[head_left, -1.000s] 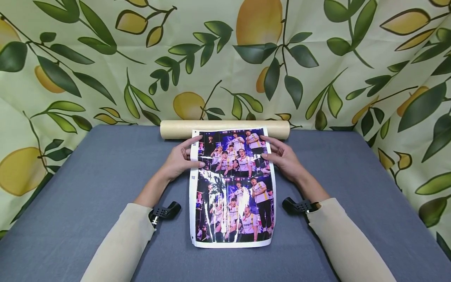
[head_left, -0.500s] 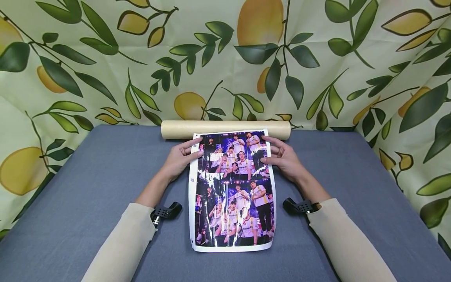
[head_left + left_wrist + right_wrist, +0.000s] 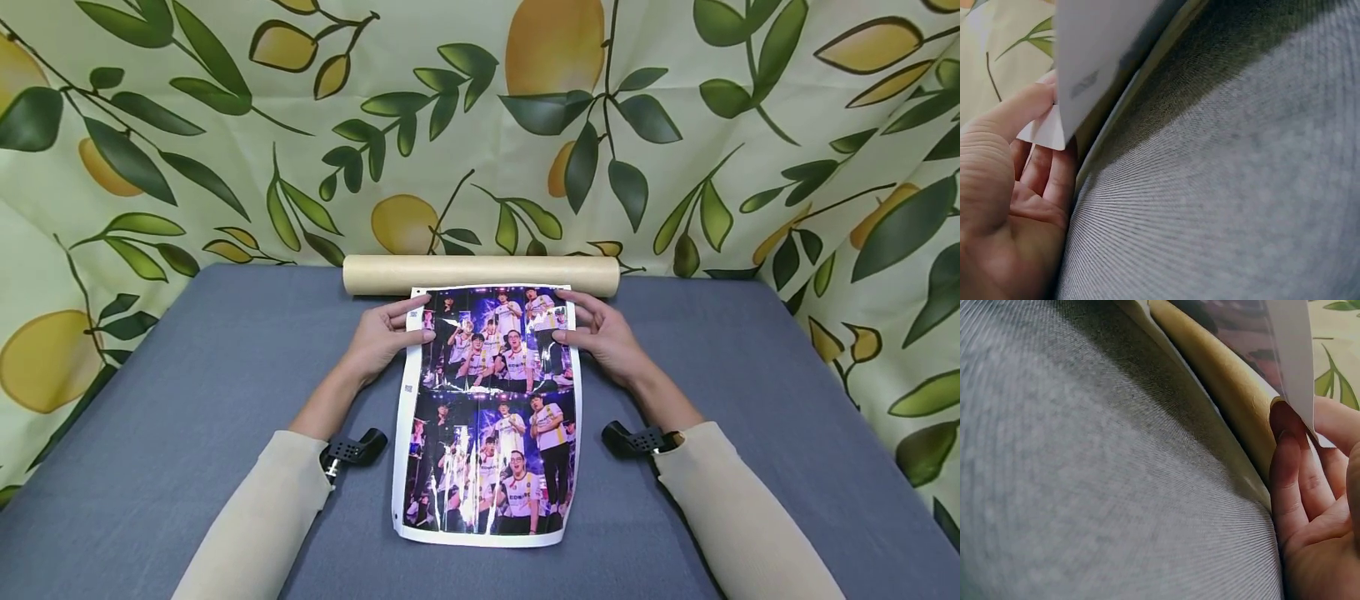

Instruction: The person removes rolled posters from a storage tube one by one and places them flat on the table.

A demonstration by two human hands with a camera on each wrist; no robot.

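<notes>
- Glossy printed poster point(image 3: 487, 408), a tall sheet of photo panels with a white border, lies lengthwise on the grey-blue cloth tabletop point(image 3: 187, 375); its far edge is lifted off the cloth, just in front of the tan cardboard tube point(image 3: 480, 274) that lies crosswise at the back.
- Left hand point(image 3: 378, 337) pinches the poster's far-left corner, thumb on top and fingers beneath; the left wrist view shows the white corner point(image 3: 1047, 128) held against the thumb.
- Right hand point(image 3: 603, 333) pinches the far-right corner the same way; in the right wrist view its fingers point(image 3: 1291, 469) sit under the sheet, close against the tube point(image 3: 1222, 381).
- To handle this step well, I judge that both corners should stay level, so the far edge stays parallel to the tube and the sheet does not skew.
- A light pinch on the white border seems wise: the shiny face already shows creases and glare, and hard pressure may mark it more.
- The near end point(image 3: 480, 533) rests loose on the cloth and curls slightly, so even tension from both hands should keep it from buckling.
</notes>
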